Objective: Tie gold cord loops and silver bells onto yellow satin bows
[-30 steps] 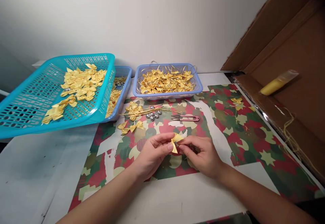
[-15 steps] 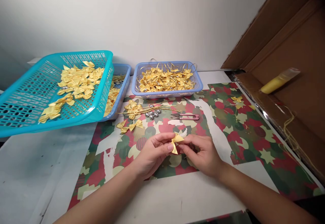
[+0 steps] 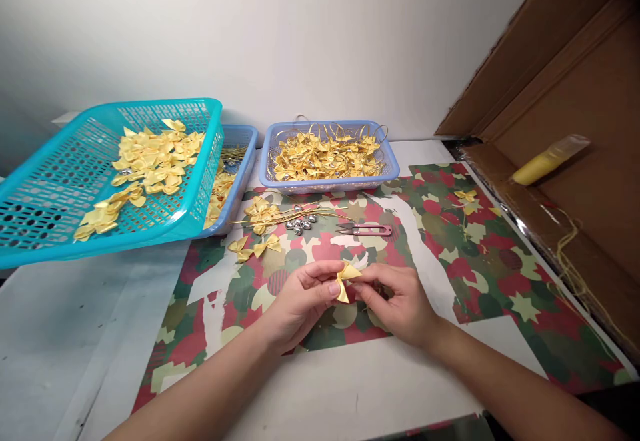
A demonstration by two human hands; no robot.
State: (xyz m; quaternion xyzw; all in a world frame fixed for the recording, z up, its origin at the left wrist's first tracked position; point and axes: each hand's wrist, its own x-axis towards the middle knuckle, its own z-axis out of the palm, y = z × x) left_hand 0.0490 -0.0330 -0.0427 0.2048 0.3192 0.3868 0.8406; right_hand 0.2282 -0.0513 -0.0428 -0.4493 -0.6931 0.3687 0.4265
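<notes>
A person's two bare hands meet above a desk (image 3: 45,328), over a sheet of red, green and cream patterned paper (image 3: 430,208). Between them, in front of me at the centre, is a small yellow bow (image 3: 344,286). The left hand (image 3: 300,304) pinches it, thumb below and forefinger above, fingers closed on its middle. The right hand (image 3: 400,301) is at the bow's right edge, its thumb and forefinger drawn close together; I cannot tell whether they grip the bow or something too small to see.

Just beyond the hands lie pink-handled snips (image 3: 373,230), a little heap of silver beads (image 3: 301,224), thin gold stems (image 3: 325,211) and several loose bows (image 3: 260,248). Behind these stands a blue basket (image 3: 330,184) filled with bows and looped gold strands. To the left, a teal basket (image 3: 213,168) of plain bows sits tilted, partly covering a second blue basket (image 3: 249,171). At the right, a yellow-filled clear tube (image 3: 545,163) juts out beside brown cardboard (image 3: 565,81).
</notes>
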